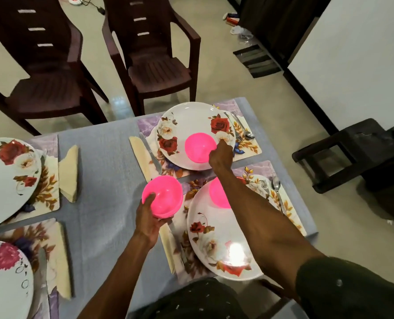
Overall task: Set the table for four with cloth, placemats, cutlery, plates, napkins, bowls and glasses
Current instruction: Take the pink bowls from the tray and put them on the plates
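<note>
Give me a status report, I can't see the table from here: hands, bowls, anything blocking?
Left hand grips spare pink bowl. Right hand at far bowl on far plate. Near plate has its bowl. Nothing blocking.

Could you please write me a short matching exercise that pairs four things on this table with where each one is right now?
Things
1. left hand
2. right hand
3. third pink bowl
4. spoon

Places
A. on the near plate, partly behind the forearm
B. at the rim of the pink bowl on the far plate
C. right of the near plate, beside a fork
D. gripping a pink bowl above the cloth

Pairs: 1-D, 2-B, 3-A, 4-C
</note>
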